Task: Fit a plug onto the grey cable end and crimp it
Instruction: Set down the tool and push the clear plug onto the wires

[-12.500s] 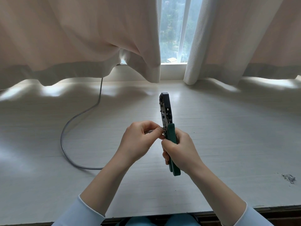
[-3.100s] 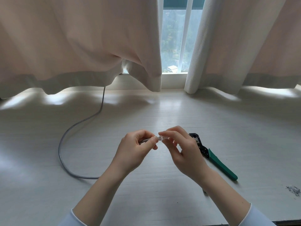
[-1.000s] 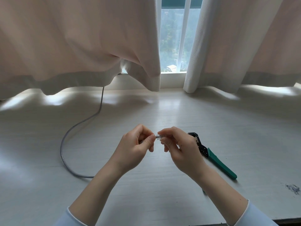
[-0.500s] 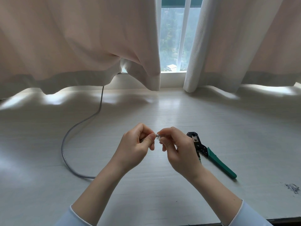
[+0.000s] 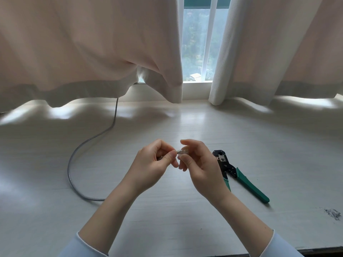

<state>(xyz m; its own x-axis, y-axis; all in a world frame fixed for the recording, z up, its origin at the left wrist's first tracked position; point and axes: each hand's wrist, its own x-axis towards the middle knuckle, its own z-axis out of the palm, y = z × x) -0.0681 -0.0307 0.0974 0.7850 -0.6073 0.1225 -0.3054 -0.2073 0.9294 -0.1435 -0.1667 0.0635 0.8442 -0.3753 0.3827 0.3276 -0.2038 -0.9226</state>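
My left hand [image 5: 152, 164] pinches the end of the grey cable [image 5: 78, 151] between thumb and forefinger; the cable end itself is mostly hidden in the fingers. My right hand [image 5: 199, 164] pinches a small clear plug [image 5: 182, 151] at its fingertips, held right against the cable end. The grey cable loops over the white table to the left and runs up behind the curtain. The crimping tool [image 5: 237, 175], black head with green handles, lies on the table just right of my right hand, untouched.
The white table [image 5: 185, 216] stretches to a windowsill under hanging beige curtains [image 5: 89, 52]. A small pile of grey wire scraps [image 5: 333, 213] lies near the right front edge. The table's dark front edge [image 5: 315, 250] runs along the bottom right.
The hands stay together in the middle with the plug at the cable end. My right-hand fingers have shifted slightly on the plug. The crimping tool has not moved.
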